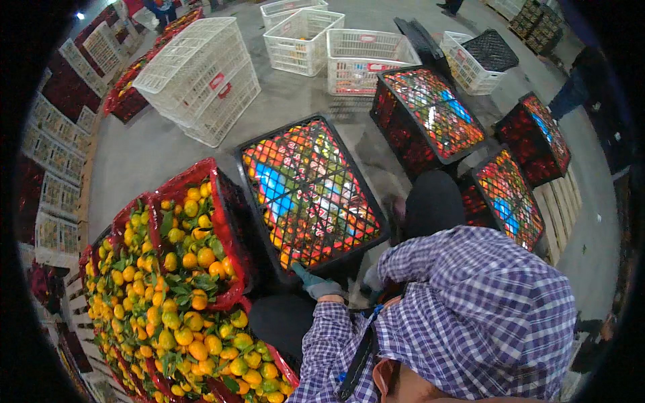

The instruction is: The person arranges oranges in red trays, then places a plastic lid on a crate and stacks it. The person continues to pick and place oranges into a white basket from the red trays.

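Observation:
A black plastic crate with a lattice lid (352, 169) stands before me, citrus fruit and printed colored sheets showing through the lid. My left hand (322, 286), in a grey-green glove, reaches to the crate's near edge, a finger extended at the rim; whether it grips the rim cannot be told. My right hand (374, 278), also gloved, is low beside the crate's near right corner, partly hidden by my checked sleeve; its fingers are hard to make out. Left of the crate, open crates with red plastic liners (220, 237) hold orange and green citrus with leaves (196, 322).
Stacked white plastic crates (201, 85) stand beyond at the left, and more white crates (373, 75) at the back. Several lidded black crates (428, 116) are at the right, near a wooden pallet (562, 206). A person's legs (569, 93) show at the far right.

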